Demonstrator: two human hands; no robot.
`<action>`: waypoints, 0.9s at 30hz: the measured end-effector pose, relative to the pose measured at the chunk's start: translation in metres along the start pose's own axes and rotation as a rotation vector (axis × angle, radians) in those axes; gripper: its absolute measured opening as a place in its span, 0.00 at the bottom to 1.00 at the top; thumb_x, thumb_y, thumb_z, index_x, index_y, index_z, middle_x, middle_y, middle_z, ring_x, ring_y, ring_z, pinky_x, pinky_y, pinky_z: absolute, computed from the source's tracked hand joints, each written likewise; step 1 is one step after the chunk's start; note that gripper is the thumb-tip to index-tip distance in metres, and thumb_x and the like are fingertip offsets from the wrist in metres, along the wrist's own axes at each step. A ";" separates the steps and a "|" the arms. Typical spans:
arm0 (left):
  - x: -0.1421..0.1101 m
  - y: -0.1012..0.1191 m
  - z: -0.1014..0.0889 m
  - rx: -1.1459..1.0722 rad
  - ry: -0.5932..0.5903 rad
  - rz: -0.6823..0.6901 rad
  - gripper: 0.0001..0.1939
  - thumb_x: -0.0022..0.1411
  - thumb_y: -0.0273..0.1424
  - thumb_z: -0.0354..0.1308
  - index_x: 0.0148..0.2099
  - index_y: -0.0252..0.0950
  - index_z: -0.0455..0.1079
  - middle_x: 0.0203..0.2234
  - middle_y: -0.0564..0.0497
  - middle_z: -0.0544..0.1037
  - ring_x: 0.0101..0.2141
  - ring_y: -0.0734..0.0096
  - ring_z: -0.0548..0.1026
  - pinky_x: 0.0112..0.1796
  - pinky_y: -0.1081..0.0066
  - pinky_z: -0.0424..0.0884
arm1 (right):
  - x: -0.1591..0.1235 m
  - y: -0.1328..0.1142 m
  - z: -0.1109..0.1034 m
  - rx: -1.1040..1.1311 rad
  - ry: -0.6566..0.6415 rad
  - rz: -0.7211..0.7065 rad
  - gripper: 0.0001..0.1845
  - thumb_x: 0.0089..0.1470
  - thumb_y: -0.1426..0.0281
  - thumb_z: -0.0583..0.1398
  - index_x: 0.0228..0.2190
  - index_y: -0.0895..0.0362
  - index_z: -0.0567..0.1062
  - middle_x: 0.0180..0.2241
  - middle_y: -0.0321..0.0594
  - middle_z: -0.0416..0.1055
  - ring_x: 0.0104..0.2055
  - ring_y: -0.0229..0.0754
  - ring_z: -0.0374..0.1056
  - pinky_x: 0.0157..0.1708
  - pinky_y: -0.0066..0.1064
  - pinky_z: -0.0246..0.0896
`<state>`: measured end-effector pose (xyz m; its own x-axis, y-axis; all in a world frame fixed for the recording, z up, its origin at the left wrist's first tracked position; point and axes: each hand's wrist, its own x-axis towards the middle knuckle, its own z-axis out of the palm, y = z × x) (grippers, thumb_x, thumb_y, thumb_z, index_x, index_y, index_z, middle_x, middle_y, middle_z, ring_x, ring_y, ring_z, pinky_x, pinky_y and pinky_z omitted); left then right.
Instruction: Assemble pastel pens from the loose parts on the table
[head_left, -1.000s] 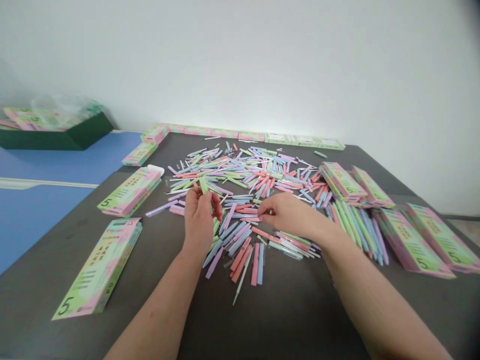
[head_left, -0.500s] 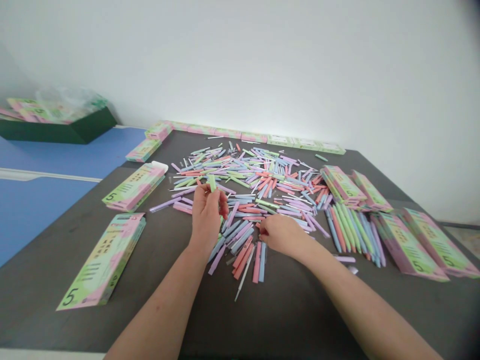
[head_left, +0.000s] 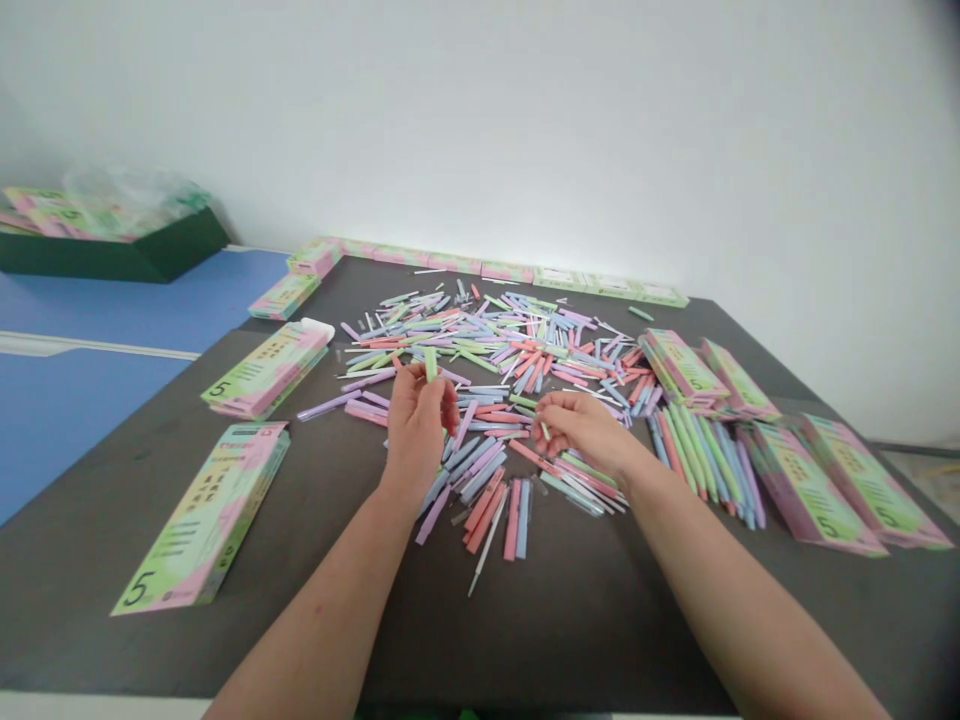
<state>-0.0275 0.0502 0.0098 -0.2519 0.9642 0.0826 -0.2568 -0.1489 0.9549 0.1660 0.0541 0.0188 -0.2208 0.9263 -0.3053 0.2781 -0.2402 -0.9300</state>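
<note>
My left hand (head_left: 417, 425) is closed on a green pen piece (head_left: 430, 363) that sticks up from its fingertips. My right hand (head_left: 581, 428) hovers just to the right with its fingers pinched on a thin green piece (head_left: 544, 430). Both hands are over the near side of a big heap of pastel pen parts (head_left: 495, 365) in pink, blue, purple, green and coral, spread on a dark grey table (head_left: 570, 610). A few loose barrels (head_left: 495, 505) lie right below the hands.
Flat pastel boxes marked 5 lie at the left (head_left: 206, 515) (head_left: 266, 368) and at the right (head_left: 806, 485) (head_left: 874, 480). A row of assembled pens (head_left: 701, 450) lies right of the heap. More boxes (head_left: 525, 272) line the far edge. A dark green bin (head_left: 120, 245) sits on a blue surface at far left.
My right hand dipped toward the near loose barrels, then rose back beside my left hand with a thin green piece pinched. My left hand has kept hold of the green piece.
</note>
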 end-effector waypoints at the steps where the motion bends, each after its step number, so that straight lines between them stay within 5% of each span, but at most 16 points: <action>1: 0.000 0.000 0.000 -0.002 0.001 0.001 0.04 0.56 0.28 0.53 0.35 0.39 0.60 0.22 0.60 0.67 0.15 0.81 0.62 0.14 0.80 0.59 | -0.001 -0.001 0.002 0.095 -0.038 0.017 0.05 0.42 0.69 0.57 0.25 0.57 0.66 0.20 0.34 0.70 0.19 0.34 0.67 0.19 0.24 0.61; 8: -0.001 0.002 0.000 0.014 0.002 -0.001 0.04 0.56 0.29 0.52 0.34 0.39 0.59 0.21 0.60 0.67 0.15 0.82 0.62 0.15 0.80 0.59 | -0.013 -0.002 0.013 0.105 -0.137 0.063 0.06 0.43 0.71 0.56 0.29 0.56 0.66 0.17 0.29 0.68 0.14 0.32 0.63 0.12 0.20 0.53; 14: -0.002 0.002 0.000 0.011 -0.040 -0.014 0.04 0.57 0.30 0.53 0.34 0.39 0.59 0.20 0.60 0.66 0.15 0.81 0.62 0.15 0.80 0.60 | -0.034 0.011 0.004 -0.597 -0.197 0.003 0.06 0.56 0.70 0.52 0.30 0.57 0.68 0.23 0.36 0.72 0.17 0.33 0.65 0.18 0.24 0.54; 19: -0.003 0.001 0.003 0.016 -0.085 -0.033 0.04 0.57 0.29 0.53 0.35 0.39 0.59 0.19 0.61 0.66 0.15 0.81 0.62 0.15 0.80 0.58 | -0.045 0.017 0.016 -1.185 -0.078 -0.096 0.11 0.58 0.71 0.52 0.38 0.62 0.72 0.34 0.51 0.76 0.36 0.48 0.74 0.30 0.31 0.59; 23: -0.004 0.000 0.003 0.055 -0.108 -0.021 0.04 0.58 0.29 0.53 0.35 0.38 0.60 0.19 0.61 0.66 0.14 0.82 0.61 0.15 0.80 0.58 | -0.044 0.021 0.025 -1.322 -0.098 -0.124 0.19 0.58 0.74 0.52 0.50 0.65 0.69 0.38 0.53 0.77 0.40 0.52 0.74 0.34 0.35 0.61; 27: -0.004 -0.002 0.002 0.069 -0.138 -0.013 0.04 0.59 0.31 0.53 0.34 0.38 0.60 0.19 0.61 0.66 0.15 0.81 0.62 0.15 0.80 0.58 | -0.041 0.021 0.027 -1.341 -0.111 -0.086 0.17 0.58 0.74 0.51 0.46 0.67 0.72 0.39 0.56 0.76 0.41 0.54 0.73 0.37 0.37 0.62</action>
<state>-0.0239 0.0468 0.0080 -0.1171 0.9876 0.1042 -0.1936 -0.1257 0.9730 0.1555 0.0030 0.0060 -0.3396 0.8806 -0.3305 0.9380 0.3429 -0.0504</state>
